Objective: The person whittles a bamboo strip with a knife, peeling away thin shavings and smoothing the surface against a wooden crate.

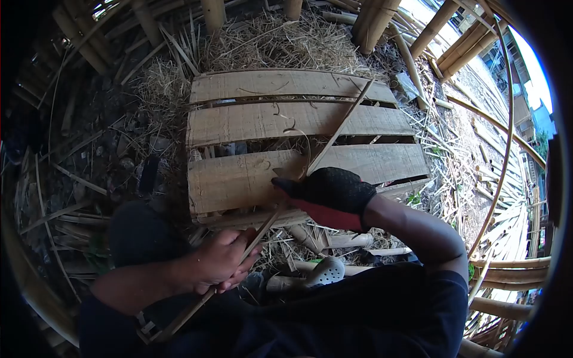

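A long, thin bamboo strip (340,127) runs slantwise from the far right of a slatted wooden bench (230,173) down past my body at lower left. My bare left hand (227,259) is closed around its lower part. Over the bench's near slat, my right hand (325,194), in a black and red glove, is closed at the strip. A pointed blade, seemingly a knife (280,172), sticks out by the glove's fingers; its handle is hidden. A thin curled shaving (305,140) rises beside the strip above the glove.
Small curled shavings (276,109) lie on the slats. Straw-like shavings (280,45) cover the ground behind the bench. Bamboo poles (375,24) stand at the back, and cut bamboo pieces (489,221) litter the right side. A perforated clog (327,271) shows below the bench.
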A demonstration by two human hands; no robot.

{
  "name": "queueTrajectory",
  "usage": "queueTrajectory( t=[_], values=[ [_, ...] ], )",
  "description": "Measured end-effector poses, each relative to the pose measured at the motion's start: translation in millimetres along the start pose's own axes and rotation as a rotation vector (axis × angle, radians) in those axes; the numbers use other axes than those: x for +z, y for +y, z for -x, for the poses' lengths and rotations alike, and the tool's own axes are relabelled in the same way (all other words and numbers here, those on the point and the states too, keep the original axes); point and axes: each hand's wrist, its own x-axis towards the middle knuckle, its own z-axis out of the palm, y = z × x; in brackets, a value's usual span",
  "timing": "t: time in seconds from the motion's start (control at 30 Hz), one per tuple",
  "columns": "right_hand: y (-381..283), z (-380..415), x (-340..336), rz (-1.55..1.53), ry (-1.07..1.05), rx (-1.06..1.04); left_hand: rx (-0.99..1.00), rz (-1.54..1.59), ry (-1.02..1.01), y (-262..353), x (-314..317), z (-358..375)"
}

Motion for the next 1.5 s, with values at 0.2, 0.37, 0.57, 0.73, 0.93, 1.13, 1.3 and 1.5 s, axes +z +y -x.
queueTrajectory(
  t=[0.2,0.37,0.57,0.73,0.93,1.13,1.3,1.5],
  values=[
    [-15,1,-13,-0.011,-0.062,0.149,0.040,-0.018,0.010,-4,2,-7],
    [0,0,3,-0.403,0.033,0.168,0.058,-0.012,-0.022,-3,1,-5],
    [-2,8,-5,-1.352,-0.188,0.389,0.044,-0.001,-0.057,3,0,0],
    [0,4,-8,-1.280,-0.231,0.344,0.045,0.070,-0.140,6,-4,4],
    [5,2,-23,0.019,0.193,-0.038,0.178,-0.013,-0.025,9,1,1],
    [-12,6,-16,0.188,0.086,-0.064,0.131,-0.022,0.021,4,3,-3],
    [-11,2,-11,0.051,-0.008,-0.040,0.121,0.012,-0.004,-5,-1,-4],
    [-24,0,-6,-0.131,-0.126,0.069,0.111,-0.081,-0.009,-3,2,-1]
  ],
)
